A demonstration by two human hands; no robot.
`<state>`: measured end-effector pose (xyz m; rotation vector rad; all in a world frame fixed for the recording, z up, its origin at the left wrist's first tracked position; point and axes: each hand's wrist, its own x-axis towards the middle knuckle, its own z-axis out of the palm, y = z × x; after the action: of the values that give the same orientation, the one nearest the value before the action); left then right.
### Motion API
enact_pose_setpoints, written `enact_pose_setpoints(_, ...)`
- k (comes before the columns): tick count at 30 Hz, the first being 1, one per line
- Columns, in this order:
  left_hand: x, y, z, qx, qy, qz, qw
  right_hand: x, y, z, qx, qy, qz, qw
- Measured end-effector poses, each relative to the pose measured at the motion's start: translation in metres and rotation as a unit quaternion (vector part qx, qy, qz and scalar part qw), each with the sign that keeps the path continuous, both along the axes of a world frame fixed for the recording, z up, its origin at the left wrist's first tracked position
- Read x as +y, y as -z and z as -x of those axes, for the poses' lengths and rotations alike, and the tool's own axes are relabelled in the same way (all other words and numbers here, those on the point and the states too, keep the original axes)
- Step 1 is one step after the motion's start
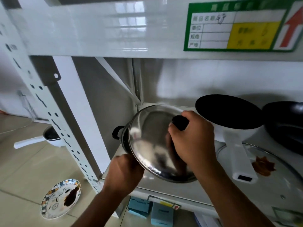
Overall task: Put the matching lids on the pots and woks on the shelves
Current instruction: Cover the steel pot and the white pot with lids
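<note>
On the shelf (172, 190), left end, sits a steel pot (123, 136), mostly hidden behind the tilted lid (147, 141); only its dark side wall and black ear handle (117, 132) show. Lid is polished steel, round, leaning toward the camera, its lower rim out past the pot's front, its upper rim over the pot.

Handling, judged: thin rigid metal, light, slick and mirror-like, so the rim would slip under fingers; the black knob (180, 122) at lid centre is the sound place to hold. Not fragile, but noisy and dent-prone if dropped.

Right hand (191, 141) is closed round the knob, fingers wrapped, thumb side up, carrying the lid. Left hand (124, 172) is at the lid's lower-left rim, fingers curled; it looks to touch the rim or the pot under it, cannot tell which, and cannot tell if it really pinches anything.

Right of the pot: a white saucepan (229, 122) with dark inside and long white handle, then a black wok (285, 126). Just in front of those lies a glass lid (262, 154) flat on the shelf. Left of the pot, down on the floor: another small white pan (49, 138) and a patterned plate (60, 199).

Lid not seated yet; needs levelling onto the pot.
</note>
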<state>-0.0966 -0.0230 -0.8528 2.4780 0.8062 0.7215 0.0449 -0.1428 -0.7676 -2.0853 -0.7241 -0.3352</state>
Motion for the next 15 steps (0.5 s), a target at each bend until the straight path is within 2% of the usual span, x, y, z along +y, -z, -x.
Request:
enact_pose_setpoints(2, -0.008, -0.001, 0.003, -0.038, -0.061, 0.06, 0.996, 0.016, 0.001, -0.006, -0.016, -0.008, 0.026, 0.999)
enact_pose_setpoints(5, -0.006, -0.004, 0.0, -0.144, -0.183, 0.157, 0.96, 0.041, 0.009, -0.013, -0.036, -0.031, 0.062, 0.997)
enact_pose_setpoints(9, 0.017, 0.0, -0.009, -0.121, -0.202, 0.304, 0.923, 0.068, 0.025, -0.016, -0.062, -0.057, 0.094, 0.992)
enact_pose_setpoints(15, 0.023, 0.001, -0.012, -0.131, -0.209, 0.321, 0.914, 0.081, 0.034, -0.018, -0.074, -0.076, 0.123, 0.987)
